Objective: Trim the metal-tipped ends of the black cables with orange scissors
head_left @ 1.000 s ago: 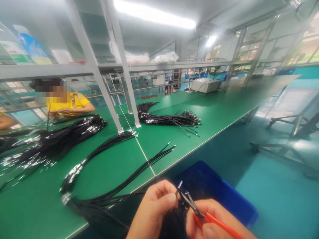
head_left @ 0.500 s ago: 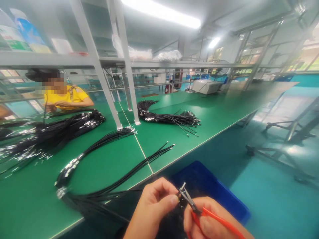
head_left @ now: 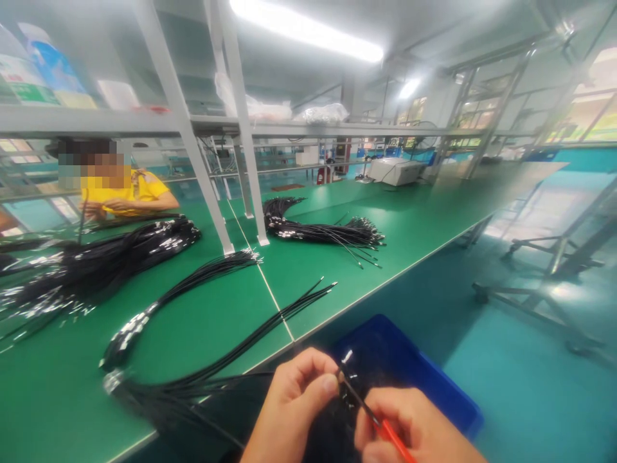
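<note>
My left hand (head_left: 301, 402) pinches the end of a black cable between thumb and forefinger, above the table's front edge. My right hand (head_left: 409, 421) is wrapped round a pair of red-handled cutters (head_left: 359, 397). Their dark, slim jaws look closed and reach the cable end at my left fingertips. Small whitish bits (head_left: 348, 357) show just beyond the jaw tips; whether they are attached to anything I cannot tell. A bundle of black cables (head_left: 193, 379) with white bands curves over the green table beside my left hand.
Below my hands stands a blue bin (head_left: 434, 379). Another cable bundle (head_left: 322, 228) lies past the shelf posts, and a big cable heap (head_left: 116, 257) sits at left. Across the table a person in a yellow top (head_left: 125, 193) works. Overhead runs a shelf (head_left: 337, 130).
The jaws of the cutters have gone from spread to closed at the cable end. My right hand has turned the tool slightly; my left hand stays nearly in place.
</note>
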Demonstrator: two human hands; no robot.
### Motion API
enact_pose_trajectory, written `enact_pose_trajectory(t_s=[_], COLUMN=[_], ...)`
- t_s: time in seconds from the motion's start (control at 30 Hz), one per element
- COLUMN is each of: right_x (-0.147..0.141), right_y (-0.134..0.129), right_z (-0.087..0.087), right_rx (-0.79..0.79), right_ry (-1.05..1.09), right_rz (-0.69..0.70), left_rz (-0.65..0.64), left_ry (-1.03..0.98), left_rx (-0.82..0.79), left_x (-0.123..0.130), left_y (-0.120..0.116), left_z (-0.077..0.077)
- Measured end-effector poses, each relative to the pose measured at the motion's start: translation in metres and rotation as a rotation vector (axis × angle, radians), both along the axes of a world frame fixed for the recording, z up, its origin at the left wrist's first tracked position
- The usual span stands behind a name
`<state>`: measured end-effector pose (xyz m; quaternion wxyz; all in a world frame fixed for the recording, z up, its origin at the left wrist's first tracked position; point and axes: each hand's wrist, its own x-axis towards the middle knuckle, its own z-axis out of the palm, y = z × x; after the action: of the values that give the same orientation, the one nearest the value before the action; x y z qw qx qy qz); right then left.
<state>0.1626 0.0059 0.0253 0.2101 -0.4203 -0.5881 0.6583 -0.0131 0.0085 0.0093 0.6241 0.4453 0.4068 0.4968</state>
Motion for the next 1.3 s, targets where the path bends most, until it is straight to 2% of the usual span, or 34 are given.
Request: enact_pose_trajectory(t_s=[0.07,0.17,0.3,0.4,0.47,0.6,0.7,0.8,0.93,1.0,1.13,1.3], right_x=[0.002,0.004,0.000,-0.007,-0.012,-0.015,-0.013,-0.010,-0.011,-0.015,-0.025,-0.039], right_y=[0.003,0.003,0.002,0.002,0.000,-0.003,-0.003,-0.003,-0.005,-0.006,-0.006,-0.010], right_z=[-0.009,-0.015,-0.009,-0.002,0.001,-0.003,-0.011,-0.016,-0.018,-0.018,-0.017,-0.010], right_rx=[0.003,0.055,0.059,0.053,0.066,0.059,-0.002,0.016,0.008,-0.026,-0.057,-0.017], right_ry=[0.067,0.158,0.214,0.238,0.250,0.257,0.328,0.372,0.441,0.534,0.717,0.711], right_rz=[0.043,-0.026,-0.156,-0.261,-0.325,-0.485,-0.628,-0.706,-0.766,-0.759,-0.768,-0.783], left_rz=[0.009,-0.025,-0.179,-0.256,-0.285,-0.265,-0.223,-0.102,0.008,-0.001,-0.115,-0.157], left_ry=[-0.050,-0.172,-0.342,-0.413,-0.425,-0.432,-0.354,-0.141,0.169,0.190,-0.067,-0.288], left_rx=[-0.026,-0.100,-0.201,-0.185,-0.164,-0.187,-0.180,-0.074,0.107,0.124,0.001,-0.175], left_x=[-0.001,-0.001,0.000,0.001,0.002,0.002,0.003,0.003,0.005,0.008,0.016,0.020], left_y=[0.000,0.000,0.002,0.003,0.004,0.005,0.004,0.001,-0.003,-0.004,-0.004,-0.005], left_z=[0.001,0.001,-0.003,-0.007,-0.009,-0.007,-0.005,-0.003,-0.001,0.000,-0.004,-0.004])
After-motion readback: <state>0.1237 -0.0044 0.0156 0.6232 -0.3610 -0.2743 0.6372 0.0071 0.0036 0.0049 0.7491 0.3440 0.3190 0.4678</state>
